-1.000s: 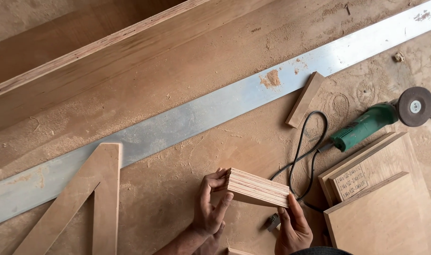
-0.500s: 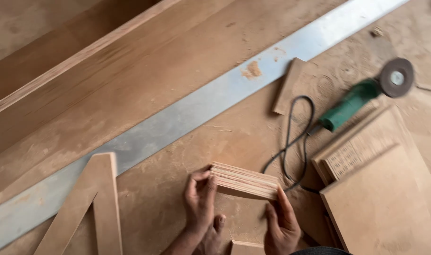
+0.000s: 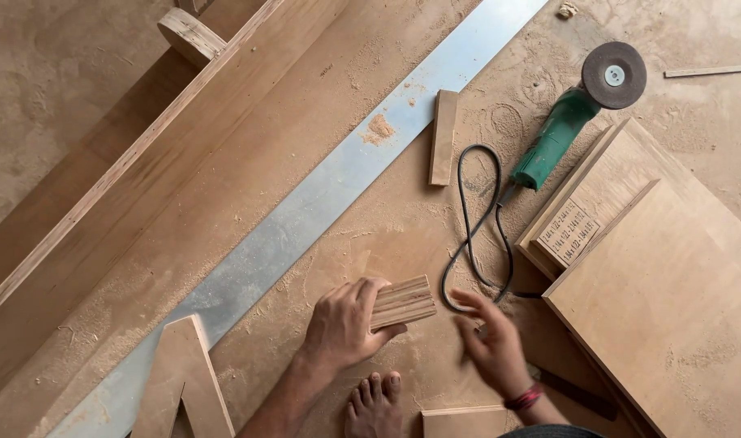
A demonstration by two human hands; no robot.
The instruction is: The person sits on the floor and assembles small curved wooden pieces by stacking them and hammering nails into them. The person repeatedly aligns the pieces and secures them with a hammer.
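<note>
Views: we have one, worn on the person's head.
Direction: we look almost straight down at a dusty plywood floor (image 3: 224,203).
Nearness: close, at arm's reach; the left hand (image 3: 344,327), the right hand (image 3: 494,347) and a bare foot (image 3: 374,405) sit at our lower edge.
Reach: a metal straightedge (image 3: 322,203) crosses diagonally; a green angle grinder (image 3: 569,122) lies upper right.
Shared: nothing, with no second view.

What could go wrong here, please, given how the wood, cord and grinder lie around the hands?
The left hand alone holds the stack of wood strips; the right hand is off it, so strips might slip apart. The black cord loops beside that hand and could snag. The bare foot sits under the stack, near the grinder.
</note>
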